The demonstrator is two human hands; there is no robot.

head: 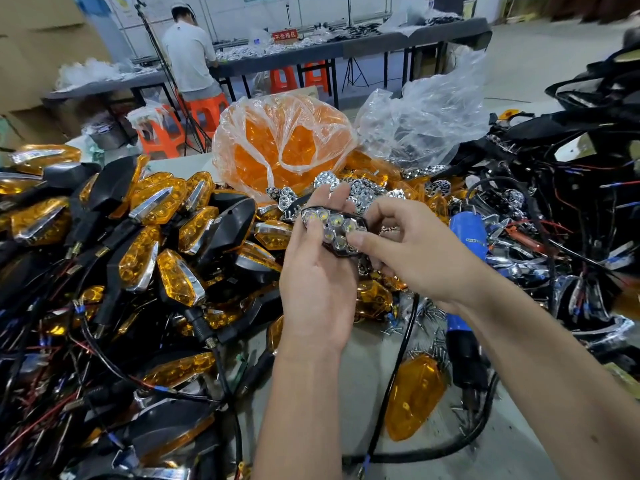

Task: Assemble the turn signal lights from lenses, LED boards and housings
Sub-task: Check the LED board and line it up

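My left hand [317,271] cradles a black housing with a chrome multi-cup reflector [332,228] seated in it, thumb on the reflector's left end. My right hand [408,247] pinches the reflector's right lower edge with thumb and fingers. A black wire [398,368] hangs down from the housing toward the table. A loose amber lens [414,396] lies on the table below my right forearm. More chrome reflectors [363,192] lie heaped just behind my hands.
A pile of finished amber-and-black turn signals [145,230] fills the left. A plastic bag of amber lenses [280,147] stands behind, black wired housings [571,202] heap at right. A blue electric screwdriver [467,237] and loose screws [429,317] lie near my right arm. A person sits at a far table.
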